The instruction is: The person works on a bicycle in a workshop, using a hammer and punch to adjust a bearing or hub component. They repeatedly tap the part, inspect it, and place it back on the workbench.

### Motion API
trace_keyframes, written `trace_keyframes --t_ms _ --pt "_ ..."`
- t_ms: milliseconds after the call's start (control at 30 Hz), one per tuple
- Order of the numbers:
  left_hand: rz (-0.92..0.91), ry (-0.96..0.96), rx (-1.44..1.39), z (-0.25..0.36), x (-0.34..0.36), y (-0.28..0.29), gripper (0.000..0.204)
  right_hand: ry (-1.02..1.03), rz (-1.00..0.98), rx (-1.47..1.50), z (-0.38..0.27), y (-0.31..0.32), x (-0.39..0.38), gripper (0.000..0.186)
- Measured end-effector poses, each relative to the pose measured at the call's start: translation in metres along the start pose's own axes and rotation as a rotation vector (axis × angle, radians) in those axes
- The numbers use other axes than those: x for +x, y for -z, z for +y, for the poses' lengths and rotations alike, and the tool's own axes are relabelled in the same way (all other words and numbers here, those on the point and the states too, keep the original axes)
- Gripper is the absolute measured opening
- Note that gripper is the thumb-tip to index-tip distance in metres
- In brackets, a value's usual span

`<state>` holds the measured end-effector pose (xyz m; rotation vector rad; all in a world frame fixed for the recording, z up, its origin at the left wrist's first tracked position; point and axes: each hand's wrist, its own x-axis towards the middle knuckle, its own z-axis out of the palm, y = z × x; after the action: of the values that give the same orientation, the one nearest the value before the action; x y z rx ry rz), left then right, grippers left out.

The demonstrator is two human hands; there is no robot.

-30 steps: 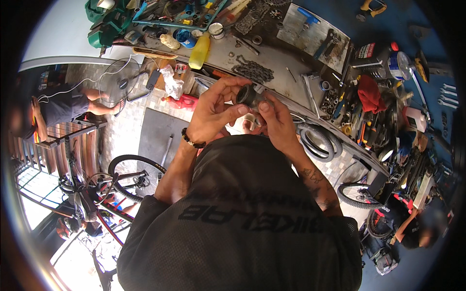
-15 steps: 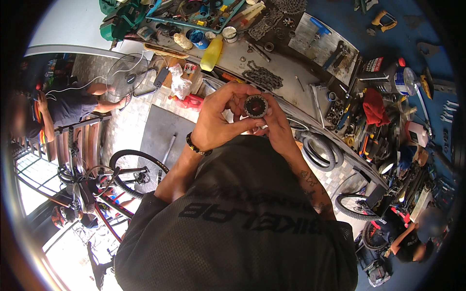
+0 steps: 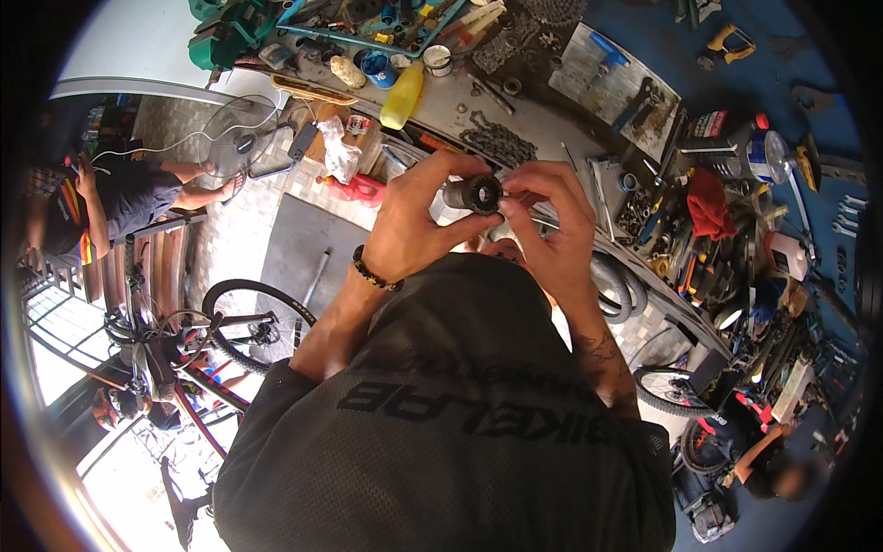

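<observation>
A dark, hollow cylindrical bike freehub body [image 3: 480, 195] is held up in front of my chest, its round end with a central hole facing up toward me. My left hand [image 3: 414, 210] is closed around its left side, fingers over the far edge and thumb along the near one. At its right rim are the bent thumb and forefinger of my right hand [image 3: 555, 216], their tips drawn together. Whether a small piece sits between those right fingertips cannot be made out. Just beyond the hands, a bike chain [image 3: 498, 138] lies on the workbench [image 3: 440, 103].
On the bench are a yellow bottle [image 3: 402, 97], a blue tub [image 3: 377, 69] and a metal plate [image 3: 614, 90]. Tools and a red cloth [image 3: 709, 204] crowd the right side. A bicycle wheel [image 3: 258, 322] and a seated person [image 3: 129, 198] are at left; another person is at lower right.
The freehub body has tipped, so its side now shows, and moved slightly left. My right hand has shifted from gripping its side to fingertips at its right rim.
</observation>
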<state>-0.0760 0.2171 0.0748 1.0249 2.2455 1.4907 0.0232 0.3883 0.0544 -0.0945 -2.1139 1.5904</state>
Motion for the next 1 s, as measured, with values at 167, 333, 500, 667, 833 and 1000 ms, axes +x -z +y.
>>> trace_keyframes --t_ms 167,333,500,667,833,1000 --pt "-0.013 -0.078 0.003 -0.002 -0.003 -0.003 0.050 0.066 -0.103 -0.230 -0.019 0.010 0.013 0.015" --pt "-0.031 -0.108 -0.003 -0.003 -0.003 -0.005 0.050 0.176 -0.094 -0.396 -0.023 0.010 0.016 0.017" --pt "0.025 -0.177 0.093 -0.004 -0.007 -0.006 0.052 0.283 -0.099 -0.442 -0.013 0.006 0.017 0.021" --pt "0.047 -0.135 0.109 -0.006 -0.014 -0.010 0.053 0.317 -0.132 -0.402 -0.002 0.007 0.017 0.020" --pt "0.053 -0.105 0.078 -0.009 -0.023 -0.020 0.055 0.285 -0.242 -0.357 0.002 0.015 0.016 0.021" --pt "0.078 0.033 0.057 -0.021 -0.021 -0.013 0.050 0.209 -0.222 -0.231 0.002 0.024 0.013 0.019"
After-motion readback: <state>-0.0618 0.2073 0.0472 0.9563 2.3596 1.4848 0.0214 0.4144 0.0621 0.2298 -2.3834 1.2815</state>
